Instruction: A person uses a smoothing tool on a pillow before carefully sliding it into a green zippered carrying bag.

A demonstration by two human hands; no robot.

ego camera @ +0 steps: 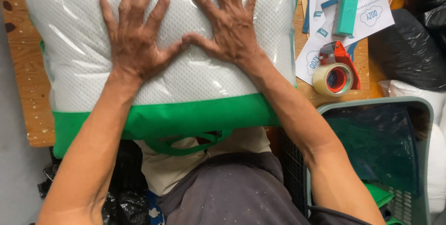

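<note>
On bagged pillow, both hands spread flat

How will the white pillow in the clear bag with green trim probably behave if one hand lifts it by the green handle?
The pillow looks soft and puffy, so it is probably light for its size. It would likely sag, not stay stiff: the surface dimples under the left hand and right hand. The glossy clear plastic may be slippery, so the green handle seems the safer grip.
</note>
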